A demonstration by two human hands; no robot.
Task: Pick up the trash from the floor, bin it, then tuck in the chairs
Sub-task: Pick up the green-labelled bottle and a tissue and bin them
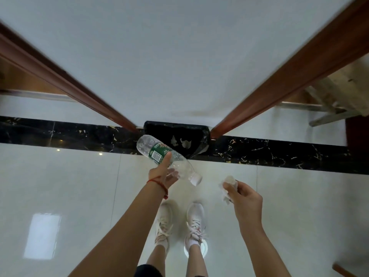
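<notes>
My left hand [162,173] grips a clear plastic bottle [151,148] with a green label and a white cap. The bottle lies tilted, its base toward the bin. A black-lined bin [199,129] stands against the white wall just beyond the bottle, with scraps of white paper inside. My right hand [244,198] holds crumpled white paper [227,188] to the right of the bottle, short of the bin.
Brown wooden door frames [289,76] flank the wall on both sides. A black marble strip [279,154] crosses the glossy white tile floor. A pale chair or stool [339,96] stands at the far right. My white sneakers [179,222] are below my hands.
</notes>
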